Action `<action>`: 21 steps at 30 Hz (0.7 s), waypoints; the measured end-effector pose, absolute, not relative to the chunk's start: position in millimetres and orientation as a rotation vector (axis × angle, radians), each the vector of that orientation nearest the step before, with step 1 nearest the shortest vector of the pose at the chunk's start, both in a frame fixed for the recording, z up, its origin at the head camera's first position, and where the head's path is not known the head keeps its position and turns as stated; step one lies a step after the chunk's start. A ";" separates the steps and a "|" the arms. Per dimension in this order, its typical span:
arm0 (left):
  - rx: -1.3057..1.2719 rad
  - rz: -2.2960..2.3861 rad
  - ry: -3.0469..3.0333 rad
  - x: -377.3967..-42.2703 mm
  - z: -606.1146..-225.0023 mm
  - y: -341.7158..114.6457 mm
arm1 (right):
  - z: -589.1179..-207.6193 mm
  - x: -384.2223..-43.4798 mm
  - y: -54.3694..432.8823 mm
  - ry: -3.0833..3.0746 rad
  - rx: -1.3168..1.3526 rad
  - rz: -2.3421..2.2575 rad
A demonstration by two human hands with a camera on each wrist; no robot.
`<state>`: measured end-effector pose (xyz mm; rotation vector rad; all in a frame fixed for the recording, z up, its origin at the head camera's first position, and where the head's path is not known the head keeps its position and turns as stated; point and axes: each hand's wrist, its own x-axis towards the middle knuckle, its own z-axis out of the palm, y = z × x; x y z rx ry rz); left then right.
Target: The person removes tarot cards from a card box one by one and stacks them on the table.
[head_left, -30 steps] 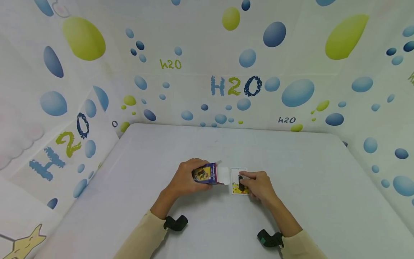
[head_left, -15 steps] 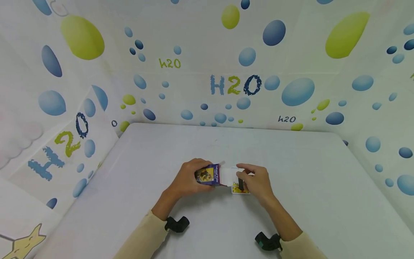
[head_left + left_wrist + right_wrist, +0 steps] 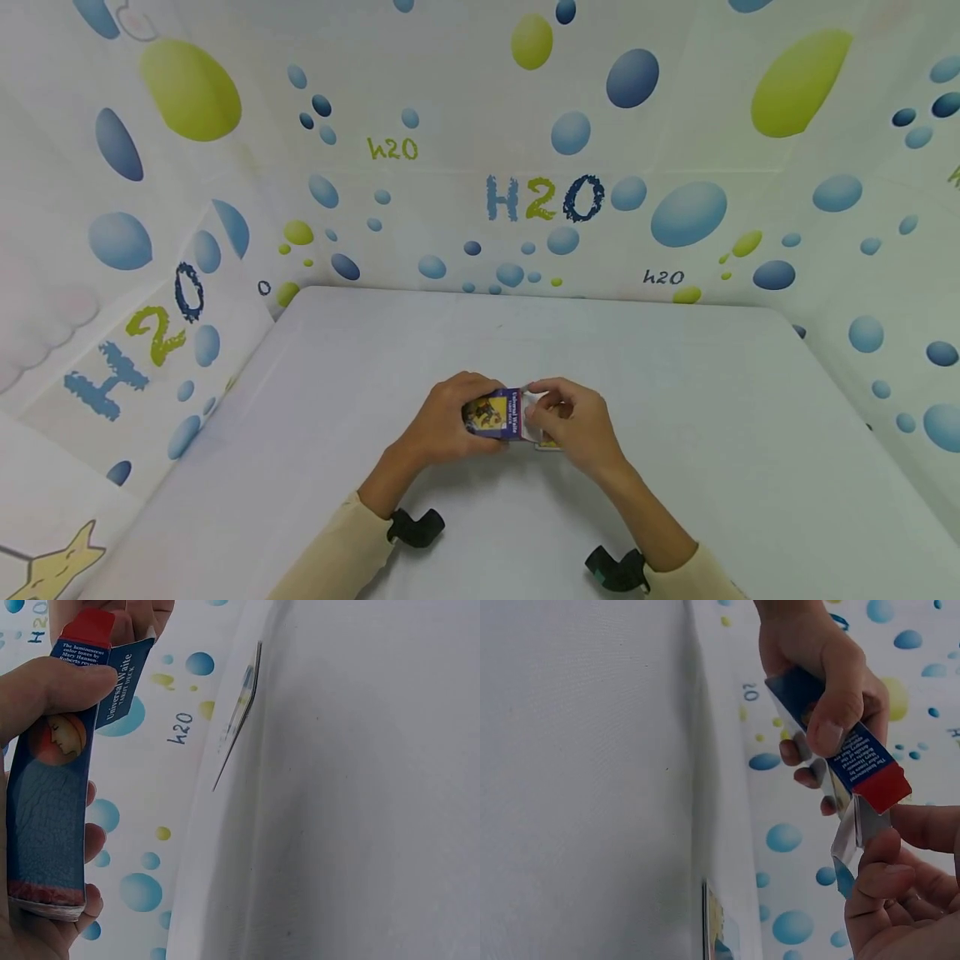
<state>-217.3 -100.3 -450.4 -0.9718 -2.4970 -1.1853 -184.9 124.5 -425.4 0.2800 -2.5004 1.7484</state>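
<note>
Universal Waite tarot box (image 3: 489, 414), held above the table (image 3: 375, 350) in the left hand's (image 3: 448, 422) curled fingers: open. Right hand (image 3: 581, 423) pinches its end flap (image 3: 531, 408), unclosed. Tarot card (image 3: 550, 446) out, on tabletop; remaining contents unverified.

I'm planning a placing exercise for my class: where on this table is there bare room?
Bare table lies beyond the tarot box up to the patterned backdrop, left of the left sleeve, and right of the right sleeve. The middle is crowded: left hand, box, right hand, half-hidden card.
</note>
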 end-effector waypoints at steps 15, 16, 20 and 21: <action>-1.005 -1.164 -2.444 -213.0 -448.3 -94.1 | -428.9 -182.1 117.2 -2.495 0.258 1.784; -1.005 -1.163 -2.443 -212.5 -447.8 -93.7 | -428.9 -181.7 116.9 -2.494 0.255 1.784; -1.004 -1.162 -2.448 -210.9 -446.4 -92.5 | -429.4 -180.2 114.8 -2.502 0.239 1.761; -1.006 -1.162 -2.446 -210.5 -446.1 -92.2 | -429.6 -179.9 114.3 -2.504 0.234 1.755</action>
